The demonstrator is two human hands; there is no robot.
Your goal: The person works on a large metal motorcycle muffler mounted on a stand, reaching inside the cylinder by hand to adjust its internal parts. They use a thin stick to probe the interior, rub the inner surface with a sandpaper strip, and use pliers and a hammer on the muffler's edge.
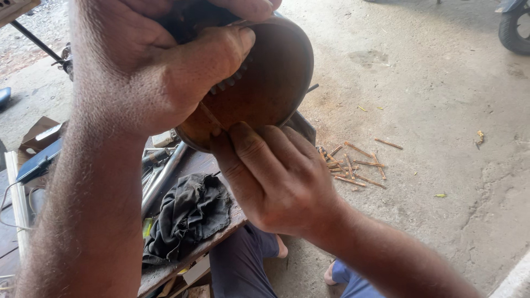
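The person holds a round rusty metal drum (pixel 265 83) up close, above the edge of a wooden bench (pixel 176 259). The left hand (pixel 143 72) is wrapped tight around its top, thumb pressed on the side. The right hand (pixel 270 176) is closed below it, fingertips pinching a thin stick (pixel 210 116) at the slots. A pile of thin brown sticks (pixel 353 165) lies on the ground, so the work looks partly done; how many slots are left I cannot tell. A dark rag (pixel 187 215) sits on the bench
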